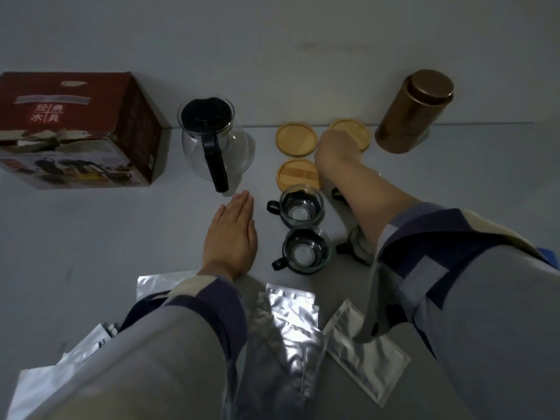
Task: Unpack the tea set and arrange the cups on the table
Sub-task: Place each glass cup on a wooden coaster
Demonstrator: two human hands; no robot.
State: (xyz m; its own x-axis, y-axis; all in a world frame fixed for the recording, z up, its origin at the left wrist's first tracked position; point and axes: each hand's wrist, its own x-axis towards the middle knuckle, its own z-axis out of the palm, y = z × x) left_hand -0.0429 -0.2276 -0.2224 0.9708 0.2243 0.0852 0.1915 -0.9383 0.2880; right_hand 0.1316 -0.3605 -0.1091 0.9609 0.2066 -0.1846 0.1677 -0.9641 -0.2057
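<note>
Two glass cups with black handles stand mid-table, one (pixel 301 206) behind the other (pixel 306 250). A third cup (pixel 359 245) and a black handle (pixel 335 194) peek out from under my right forearm. Three round wooden coasters lie behind them: far left (pixel 295 138), far right (pixel 356 128), near (pixel 298 174). My right hand (pixel 335 150) reaches over the far right coaster, fingers curled down on it; the grip is hidden. My left hand (pixel 231 234) rests flat on the table, left of the cups. A glass teapot (pixel 213 140) with black lid and handle stands at the back.
The red tea set box (pixel 78 128) sits at the far left. A gold canister (pixel 413 112) stands at the back right by the wall. Several silver foil pouches (pixel 295 310) lie near the front edge, between and under my sleeves.
</note>
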